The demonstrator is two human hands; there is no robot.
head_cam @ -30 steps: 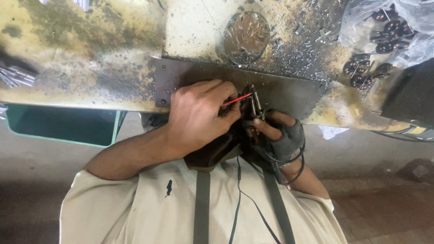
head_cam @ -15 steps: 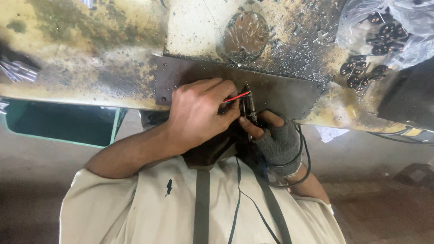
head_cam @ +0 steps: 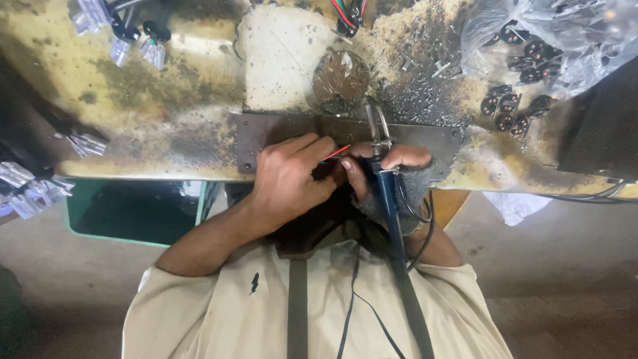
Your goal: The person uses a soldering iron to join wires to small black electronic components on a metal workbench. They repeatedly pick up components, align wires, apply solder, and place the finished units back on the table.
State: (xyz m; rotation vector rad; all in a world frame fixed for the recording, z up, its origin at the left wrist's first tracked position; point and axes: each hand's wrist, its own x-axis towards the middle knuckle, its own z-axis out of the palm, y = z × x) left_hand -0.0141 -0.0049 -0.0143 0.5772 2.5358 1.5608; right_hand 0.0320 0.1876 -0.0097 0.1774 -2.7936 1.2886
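My bare left hand (head_cam: 289,176) rests on the front edge of a dark metal plate (head_cam: 279,129) and pinches thin red and green wires (head_cam: 335,154) between its fingertips. My right hand (head_cam: 405,174), in a grey fingerless glove, sits right beside it and grips a blue-handled soldering iron (head_cam: 389,199). The iron's metal tip (head_cam: 375,123) points away from me across the plate. Its black cord hangs down over my chest. What lies between the two hands' fingertips is hidden.
A stained yellow bench (head_cam: 166,100) carries a round dish of solder scraps (head_cam: 340,78), loose black round parts (head_cam: 508,106), a clear bag of more (head_cam: 531,40) and clear plastic connectors (head_cam: 119,33). A green bin (head_cam: 133,213) stands below left, and a dark box (head_cam: 598,126) stands at the right.
My right hand has risen from below the bench edge to the plate, and the iron's tip now reaches out over the plate. My left hand has stayed in place with the wires.
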